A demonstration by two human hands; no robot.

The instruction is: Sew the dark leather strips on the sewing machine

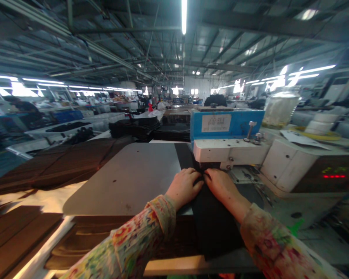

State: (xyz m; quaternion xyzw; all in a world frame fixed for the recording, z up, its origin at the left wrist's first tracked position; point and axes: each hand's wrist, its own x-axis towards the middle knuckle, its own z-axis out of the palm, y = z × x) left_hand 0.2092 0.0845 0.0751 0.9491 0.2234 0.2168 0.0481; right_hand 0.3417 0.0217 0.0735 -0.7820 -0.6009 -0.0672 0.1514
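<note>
While both hands are pressing flat on a dark strip of material (212, 217), the strip is lying lengthwise across the grey work plate (128, 182) and running forward under the white head of the sewing machine (229, 151), which suggests it is being kept straight and lined up with the spot where the head is meeting the plate. The left hand (184, 186) is resting palm down at the strip's left edge, fingers stretched forward and only slightly curled, pinning rather than grasping. The right hand (222, 186) is lying on the strip's right side in much the same way, fingers extended toward the machine head, and its fingertips are nearly touching those of the left hand just before the head. Neither hand is closing around anything; both are spread and bearing down on the material. The near end of the strip is hanging over the front edge of the plate between the two patterned sleeves (151, 228). Stacks of brown panels (61, 162) are lying to the left, within reach, and a blue box (227, 124) with a label is sitting on top of the machine.
</note>
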